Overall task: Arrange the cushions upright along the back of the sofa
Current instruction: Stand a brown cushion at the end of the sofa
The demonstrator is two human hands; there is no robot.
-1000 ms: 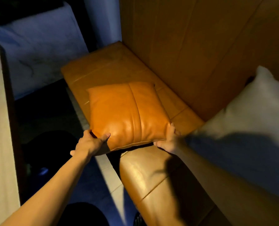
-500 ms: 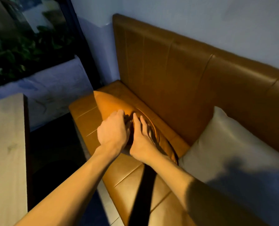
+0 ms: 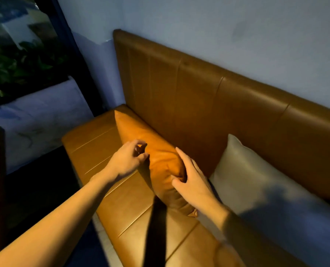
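Fingers (image 3: pixel 181 160) on upright tan cushion (image 3: pixel 156 157), sofa back (image 3: pixel 208 105)

The orange leather cushion (image 3: pixel 156 157) stands on edge on the sofa seat (image 3: pixel 94 149), leaning back against the tall brown sofa back (image 3: pixel 208 112), with its upper corner pointing toward the sofa's far end and a lower corner resting on the seat nearer the camera. Its surface is smooth, with creases near the nearer end. Just beside it, the pale grey cushion (image 3: pixel 256 178) also leans upright against the sofa back, its near part in shadow.
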